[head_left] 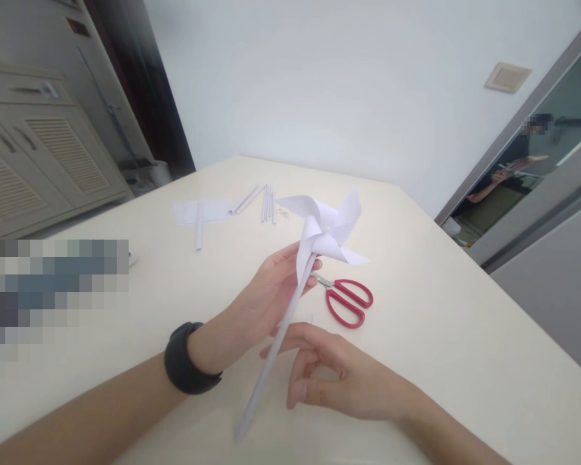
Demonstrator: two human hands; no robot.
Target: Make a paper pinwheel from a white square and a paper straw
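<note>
Cream-coloured table [440, 374], set against a plain white wall [310, 97]; louvred cabinet [53, 142] at far left, pale switch plate [508, 77] at upper right. One white paper pinwheel [326, 236], four curled blades on a slanting paper stick [261, 391], raised over the table's middle. Left hand [266, 290], dark band [188, 358] at wrist: fingers closed about the upper stick, just below the blades. Right hand [339, 371]: loosely curled, grasping nothing — forefinger passing behind the lower stick, thumb clear of it; contact cannot be told. One pair of red-handled scissors [348, 302], lying near the left fingertips, blades partly hidden. Behind: slim paper tubes [268, 205], some small tan pieces [283, 213], paper sheets [217, 212] — one thicker tube [199, 232] across them.
</note>
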